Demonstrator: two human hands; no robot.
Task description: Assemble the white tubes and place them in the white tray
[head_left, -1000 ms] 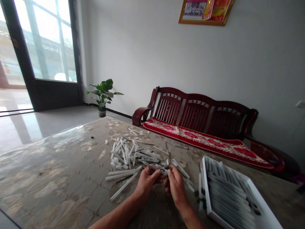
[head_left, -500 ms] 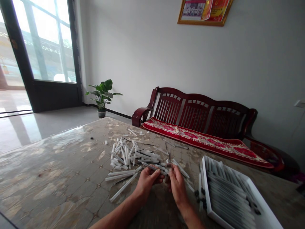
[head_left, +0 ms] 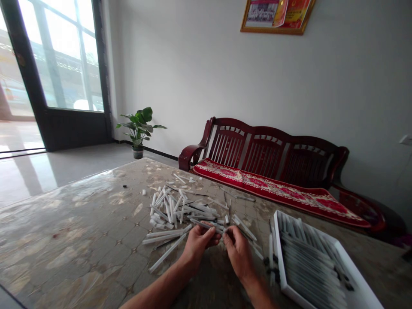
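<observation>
A slim translucent pen (head_left: 204,224) lies slantwise in my left hand (head_left: 200,241), whose thumb and fingers are closed on it. My right hand (head_left: 237,246) pinches at the pen's near right end; a small pale piece there, perhaps a cap, is mostly hidden by the fingertips. Just beyond both hands spreads a loose pile of white pen barrels and caps (head_left: 170,204), with thin dark refills (head_left: 193,194) among them. A few longer white barrels (head_left: 170,253) lie beside my left wrist.
On the right stands a white box (head_left: 280,262) filled with rows of translucent pens (head_left: 309,257). Several pens with dark ends (head_left: 271,262) lie along its left side. The patterned tabletop (head_left: 80,240) stretches left. Behind it are a wooden bench (head_left: 264,146) and a potted plant (head_left: 138,128).
My right hand has shifted slightly and its fingertips now meet the pen's end. A small white piece shows on the table just beyond them. My left hand stays almost still.
</observation>
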